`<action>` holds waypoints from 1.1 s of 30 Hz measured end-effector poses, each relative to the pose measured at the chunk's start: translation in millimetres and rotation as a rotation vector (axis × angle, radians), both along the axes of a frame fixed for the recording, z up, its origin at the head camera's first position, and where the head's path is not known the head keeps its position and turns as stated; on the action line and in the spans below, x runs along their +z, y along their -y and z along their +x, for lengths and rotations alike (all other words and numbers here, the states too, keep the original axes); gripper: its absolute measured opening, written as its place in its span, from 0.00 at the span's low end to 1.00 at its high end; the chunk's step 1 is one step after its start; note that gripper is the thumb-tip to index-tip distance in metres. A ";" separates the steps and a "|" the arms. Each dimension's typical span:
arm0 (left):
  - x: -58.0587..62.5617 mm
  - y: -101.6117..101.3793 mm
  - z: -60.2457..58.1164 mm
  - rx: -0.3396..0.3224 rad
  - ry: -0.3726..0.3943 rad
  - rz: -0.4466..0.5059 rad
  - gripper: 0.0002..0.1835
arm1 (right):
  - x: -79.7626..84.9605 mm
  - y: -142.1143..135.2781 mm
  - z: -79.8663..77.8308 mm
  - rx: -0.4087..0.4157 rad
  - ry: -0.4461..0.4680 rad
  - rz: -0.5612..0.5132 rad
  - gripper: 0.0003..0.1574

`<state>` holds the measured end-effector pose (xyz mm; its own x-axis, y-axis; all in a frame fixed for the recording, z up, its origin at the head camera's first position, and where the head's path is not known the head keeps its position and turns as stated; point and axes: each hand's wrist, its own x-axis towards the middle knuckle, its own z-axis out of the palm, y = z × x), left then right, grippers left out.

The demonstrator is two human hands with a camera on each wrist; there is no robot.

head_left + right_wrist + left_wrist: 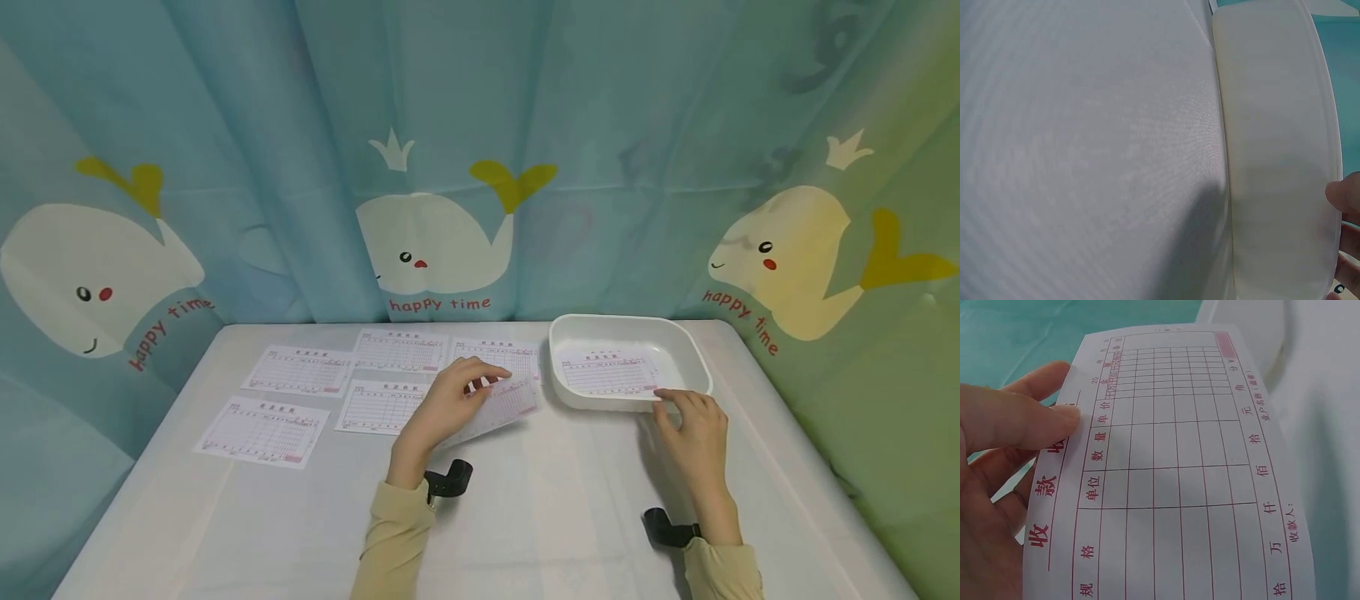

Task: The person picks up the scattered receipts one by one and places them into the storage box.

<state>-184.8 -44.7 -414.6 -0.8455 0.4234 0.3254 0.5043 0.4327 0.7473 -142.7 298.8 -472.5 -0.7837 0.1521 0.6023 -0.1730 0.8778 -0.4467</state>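
My left hand pinches a printed receipt slip by its edge, with the sheet tilted above the table. In the left wrist view the slip shows a red-lined table and Chinese characters, with my thumb on its face. At the right, a white plastic tray holds receipt slips lying flat. My right hand grips the tray's near rim near its right corner. In the right wrist view the thumb is against the outer side of the tray wall, with the fingers over the rim.
Several more receipt slips lie on the white-covered table: one at front left, one behind it, others at the back and beside my left hand. A whale-printed curtain hangs behind the table.
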 end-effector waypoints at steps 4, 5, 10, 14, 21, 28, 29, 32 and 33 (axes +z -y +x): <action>8.7 -11.2 -7.5 -0.018 -0.009 -0.008 0.18 | 0.1 0.0 -0.3 0.000 -0.014 0.007 0.09; 10.9 -13.8 -9.3 -0.023 -0.010 -0.007 0.18 | 0.2 0.3 -0.3 -0.001 -0.016 0.008 0.09; 22.0 -26.6 -18.9 -0.033 -0.013 -0.001 0.20 | 0.2 1.5 0.0 -0.003 -0.015 0.010 0.10; 30.3 -37.6 -27.0 -0.046 -0.038 0.000 0.20 | 0.2 1.4 0.5 -0.004 -0.014 0.007 0.10; 42.2 -58.5 -38.4 -0.095 -0.065 -0.037 0.20 | 1.6 0.9 1.1 -0.004 -0.014 0.005 0.10; 50.5 -75.9 -48.8 -0.134 -0.071 -0.074 0.18 | 0.8 -0.4 -0.5 -0.006 -0.020 0.005 0.10; 51.5 -77.7 -50.0 -0.138 -0.070 -0.072 0.18 | 0.5 -0.6 -0.8 -0.005 -0.022 0.005 0.10; 53.1 -82.7 -53.8 -0.150 -0.065 -0.056 0.18 | -0.6 -0.9 -1.5 -0.003 -0.028 0.009 0.10; 53.3 -84.3 -55.1 -0.154 -0.066 -0.054 0.18 | -0.8 -0.9 -1.5 -0.002 -0.030 0.010 0.10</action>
